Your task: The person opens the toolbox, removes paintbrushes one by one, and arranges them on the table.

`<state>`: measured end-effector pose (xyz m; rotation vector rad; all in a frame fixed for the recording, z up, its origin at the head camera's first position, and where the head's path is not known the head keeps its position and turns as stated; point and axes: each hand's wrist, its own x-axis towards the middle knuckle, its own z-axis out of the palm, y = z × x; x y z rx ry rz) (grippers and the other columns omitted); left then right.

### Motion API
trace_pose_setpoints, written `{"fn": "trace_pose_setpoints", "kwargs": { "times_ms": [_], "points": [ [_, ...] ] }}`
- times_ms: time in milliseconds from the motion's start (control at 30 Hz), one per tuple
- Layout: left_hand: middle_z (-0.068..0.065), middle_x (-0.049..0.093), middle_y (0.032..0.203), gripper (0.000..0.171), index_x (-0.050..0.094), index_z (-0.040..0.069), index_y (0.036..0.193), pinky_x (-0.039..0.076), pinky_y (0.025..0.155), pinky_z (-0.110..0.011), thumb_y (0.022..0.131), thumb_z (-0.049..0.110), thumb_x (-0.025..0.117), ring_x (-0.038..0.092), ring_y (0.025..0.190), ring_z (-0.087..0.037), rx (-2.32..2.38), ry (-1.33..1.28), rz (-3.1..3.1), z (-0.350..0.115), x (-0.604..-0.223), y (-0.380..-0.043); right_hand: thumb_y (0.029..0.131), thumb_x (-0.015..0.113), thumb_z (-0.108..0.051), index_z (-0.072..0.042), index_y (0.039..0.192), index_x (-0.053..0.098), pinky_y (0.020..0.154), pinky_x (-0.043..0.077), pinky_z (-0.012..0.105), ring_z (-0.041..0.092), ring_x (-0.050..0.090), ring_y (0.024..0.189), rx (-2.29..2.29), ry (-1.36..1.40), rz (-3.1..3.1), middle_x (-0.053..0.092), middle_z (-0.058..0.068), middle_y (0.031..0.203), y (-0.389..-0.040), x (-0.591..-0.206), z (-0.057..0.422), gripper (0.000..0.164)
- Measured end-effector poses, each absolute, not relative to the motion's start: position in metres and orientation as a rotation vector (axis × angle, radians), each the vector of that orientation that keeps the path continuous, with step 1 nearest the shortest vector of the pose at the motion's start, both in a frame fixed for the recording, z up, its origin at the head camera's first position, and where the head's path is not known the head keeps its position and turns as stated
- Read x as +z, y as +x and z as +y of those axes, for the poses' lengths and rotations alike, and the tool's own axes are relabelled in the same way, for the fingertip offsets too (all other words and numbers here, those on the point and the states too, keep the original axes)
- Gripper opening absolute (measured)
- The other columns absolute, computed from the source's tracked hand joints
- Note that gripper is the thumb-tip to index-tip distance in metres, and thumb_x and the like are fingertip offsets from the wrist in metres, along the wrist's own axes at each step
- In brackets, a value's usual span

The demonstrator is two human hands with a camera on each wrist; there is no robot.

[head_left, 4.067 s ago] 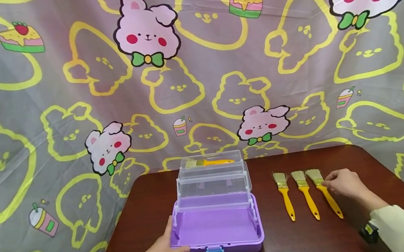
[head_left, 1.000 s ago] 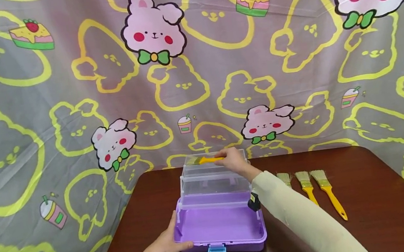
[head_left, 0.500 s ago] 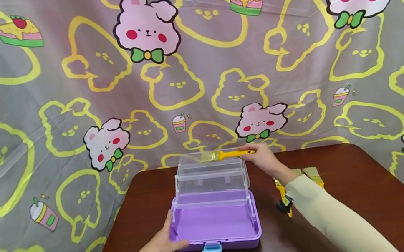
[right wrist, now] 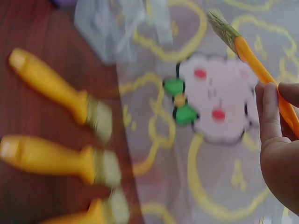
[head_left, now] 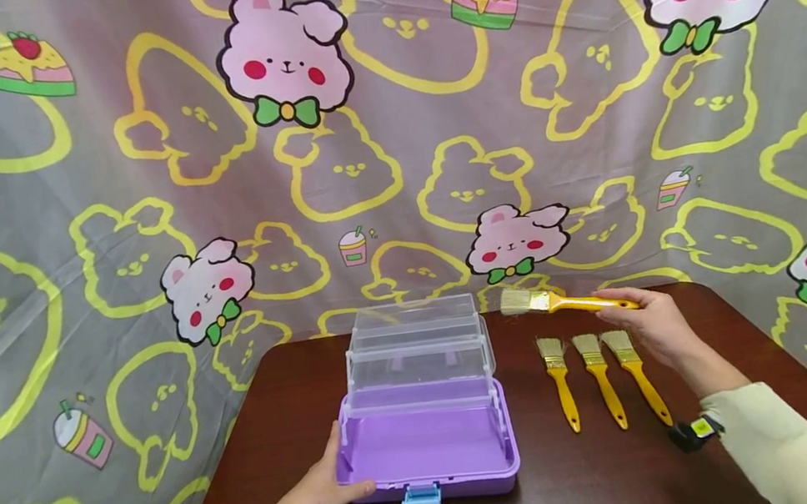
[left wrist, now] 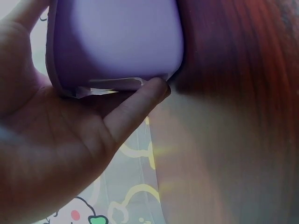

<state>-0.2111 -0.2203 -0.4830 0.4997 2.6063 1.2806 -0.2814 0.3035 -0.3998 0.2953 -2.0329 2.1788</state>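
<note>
My right hand [head_left: 660,325] pinches the end of a yellow-handled paintbrush [head_left: 572,304], held above the table's back right with its pale bristles pointing left. The same paintbrush [right wrist: 256,64] slants up from my fingers in the right wrist view. My left hand [head_left: 311,496] grips the left front corner of a purple tool box [head_left: 469,478], thumb over the front rim. The tool box stands open, its clear tiered trays [head_left: 418,369] raised at the back. In the left wrist view fingers press the box's purple side [left wrist: 119,39].
Three more paintbrushes, a left one [head_left: 560,388], a middle one [head_left: 603,385] and a right one [head_left: 640,378], lie side by side right of the box. A blue latch [head_left: 421,498] hangs at the box's front. A patterned curtain [head_left: 389,136] stands behind the dark wooden table [head_left: 555,502].
The paintbrush was lifted out of the top clear tray and carried right, past the box, by my right hand. My left hand has stayed on the box corner.
</note>
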Motion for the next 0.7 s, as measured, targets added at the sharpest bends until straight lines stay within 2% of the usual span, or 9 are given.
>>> {"fn": "trace_pose_setpoints", "kwargs": {
  "times_ms": [100,267,533,700],
  "points": [
    [-0.041,0.028,0.139,0.115,-0.008,-0.011,0.144,0.034,0.097,-0.054,0.078,0.029,0.078,0.050,0.112,-0.035,1.270,0.494,2.620,-0.221,-0.483,-0.210,0.088,0.062,0.004,-0.006,0.107,0.072,0.067,0.052,0.020,0.008,0.067,0.081,2.261,0.301,-1.927,0.070,-0.003,0.097,-0.272,-0.413,0.335,0.024],
    [-0.040,0.024,0.141,0.116,-0.008,-0.010,0.145,0.033,0.098,-0.053,0.078,0.029,0.078,0.049,0.114,-0.035,1.276,0.485,2.619,-0.224,-0.483,-0.206,0.088,0.061,0.006,-0.007,0.105,0.073,0.072,0.051,0.021,0.008,0.067,0.085,2.280,0.211,-1.868,0.069,-0.008,0.100,-0.258,-0.440,0.376,0.025],
    [-0.040,0.026,0.140,0.115,-0.009,-0.009,0.145,0.036,0.098,-0.046,0.079,0.027,0.077,0.050,0.112,-0.034,1.295,0.511,2.603,-0.224,-0.486,-0.204,0.085,0.068,-0.003,-0.017,0.095,0.076,0.068,0.051,0.019,0.003,0.066,0.080,2.293,-0.064,-1.863,0.067,-0.015,0.093,-0.238,-0.480,0.428,0.018],
    [-0.040,0.025,0.141,0.115,-0.008,-0.010,0.145,0.035,0.098,-0.047,0.078,0.027,0.077,0.050,0.113,-0.033,1.286,0.503,2.605,-0.224,-0.487,-0.203,0.078,0.076,-0.006,-0.020,0.087,0.077,0.067,0.052,0.022,0.005,0.066,0.077,2.346,-0.250,-1.814,0.066,-0.015,0.087,-0.229,-0.500,0.452,0.017]
  ]
}}
